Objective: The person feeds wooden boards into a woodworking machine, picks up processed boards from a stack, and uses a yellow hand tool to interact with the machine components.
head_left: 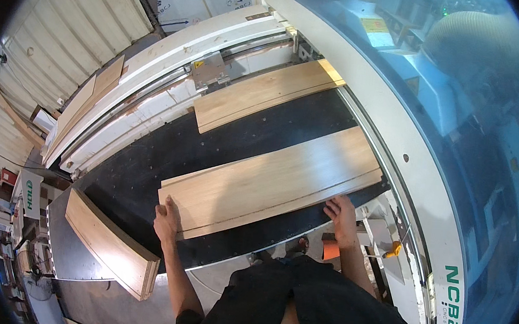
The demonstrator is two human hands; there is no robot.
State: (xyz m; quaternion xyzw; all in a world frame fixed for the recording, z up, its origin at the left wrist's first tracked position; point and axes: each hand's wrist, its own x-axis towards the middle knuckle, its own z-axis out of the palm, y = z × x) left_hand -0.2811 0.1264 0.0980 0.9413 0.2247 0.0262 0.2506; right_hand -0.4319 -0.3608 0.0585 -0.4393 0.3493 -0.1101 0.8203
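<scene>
A long pale wooden board point(264, 184) lies on the black table in front of me, with a dark groove running along its near side. Along its far side a second edge shows, perhaps of another board beneath. My left hand point(167, 219) grips its left end, thumb on top and fingers curled at the edge. At the right part of the near edge, my right hand point(340, 213) holds on with bent fingers; its grip underneath is partly hidden.
Another wooden board point(265, 94) lies farther back, its right end under the machine's white frame point(420, 157). Stacked boards point(110, 241) stand at the table's left. A metal clamp point(209, 71) sits on the back rail. To the right are a blue see-through cover point(491, 120) and a yellow-handled tool point(394, 249).
</scene>
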